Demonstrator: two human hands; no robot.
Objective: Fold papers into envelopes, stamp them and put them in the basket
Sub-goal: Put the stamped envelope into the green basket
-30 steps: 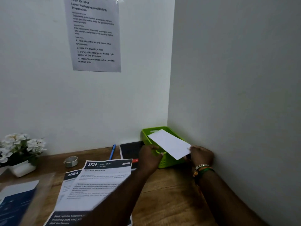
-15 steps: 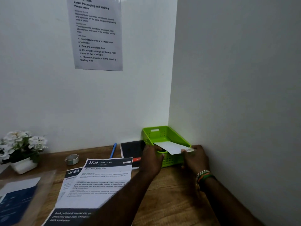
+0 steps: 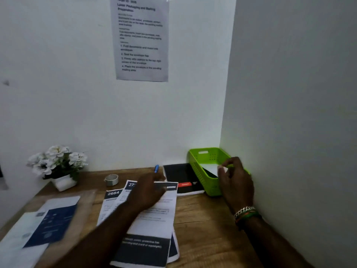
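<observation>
- An envelope [image 3: 211,168] is lying inside the green basket [image 3: 201,176]; this placing step looks finished
- The right hand [image 3: 234,182] is hovering just beside it, loosely curled, holding nothing
- The left hand [image 3: 148,192], blurred, is reaching over the papers [image 3: 154,219] on the tabletop [image 3: 202,229]; its grip I cannot tell; folding likely comes next

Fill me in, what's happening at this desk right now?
A person is mailing letters. A white envelope lies in the green basket in the desk corner. The right hand hovers over the basket's near end, fingers loosely curled, holding nothing. The left hand is over the printed papers, blurred, so its grip is unclear.
</observation>
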